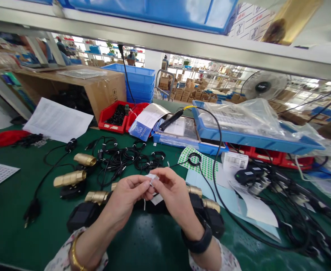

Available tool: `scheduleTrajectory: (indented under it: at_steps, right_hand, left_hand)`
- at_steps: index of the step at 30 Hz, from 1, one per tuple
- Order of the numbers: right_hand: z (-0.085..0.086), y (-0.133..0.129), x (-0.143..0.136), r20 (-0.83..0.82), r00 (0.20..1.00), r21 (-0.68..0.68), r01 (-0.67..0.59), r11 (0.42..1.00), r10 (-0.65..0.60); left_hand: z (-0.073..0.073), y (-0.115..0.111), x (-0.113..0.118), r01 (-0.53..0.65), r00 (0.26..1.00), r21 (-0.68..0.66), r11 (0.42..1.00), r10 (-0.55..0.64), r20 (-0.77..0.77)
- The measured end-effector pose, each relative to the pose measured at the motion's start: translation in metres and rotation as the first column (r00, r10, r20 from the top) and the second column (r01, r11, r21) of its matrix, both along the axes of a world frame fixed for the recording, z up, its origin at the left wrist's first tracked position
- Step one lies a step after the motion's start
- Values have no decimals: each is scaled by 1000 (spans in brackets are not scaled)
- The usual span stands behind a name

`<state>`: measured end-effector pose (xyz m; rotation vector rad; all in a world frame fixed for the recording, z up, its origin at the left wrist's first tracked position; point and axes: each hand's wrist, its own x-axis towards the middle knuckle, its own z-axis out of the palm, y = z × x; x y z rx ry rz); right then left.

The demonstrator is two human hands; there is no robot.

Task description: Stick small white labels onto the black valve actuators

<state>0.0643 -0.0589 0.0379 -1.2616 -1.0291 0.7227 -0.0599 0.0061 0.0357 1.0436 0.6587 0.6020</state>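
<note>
My left hand (127, 195) and my right hand (173, 192) meet at the middle of the bench. Fingertips of both pinch a small white label (152, 177), whose print I cannot make out. Just below them shows another white piece (157, 199), partly hidden by my fingers. Under and beside my wrists lie brass valves (96, 197) with black actuator housings (82, 217), and my forearms hide part of them. More brass fittings (70, 178) are to the left. Coiled black cables (123, 158) lie beyond my hands.
A sheet of green dot stickers (185, 155) and light blue paper (227, 201) lie to the right. Behind stand a red bin (105, 122), a blue tray (255, 137) and a cardboard box (109, 84). A black tool (171, 119) trails a cable. A shelf (165, 32) crosses overhead.
</note>
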Motion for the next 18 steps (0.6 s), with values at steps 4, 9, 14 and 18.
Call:
scheduleTrajectory:
  at_steps: [4, 9, 14, 18]
  right_hand:
    - [-6, -21, 0, 197, 980, -63, 33, 997, -20]
    - [-16, -49, 2, 182, 975, -238, -85, 967, 131]
    - [-20, -57, 2, 178, 965, -295, -137, 946, 195]
    - [-23, -56, 0, 85, 968, -302, -202, 932, 238]
  left_hand:
    - [-5, -20, -4, -10, 1000, -29, 1000, 10, 11]
    - [-16, -40, -13, 78, 997, -141, 987, -76, 19]
    - [-18, -44, -21, 119, 993, -177, 977, -121, -1]
    - [-22, -44, -24, 126, 992, -199, 972, -126, 16]
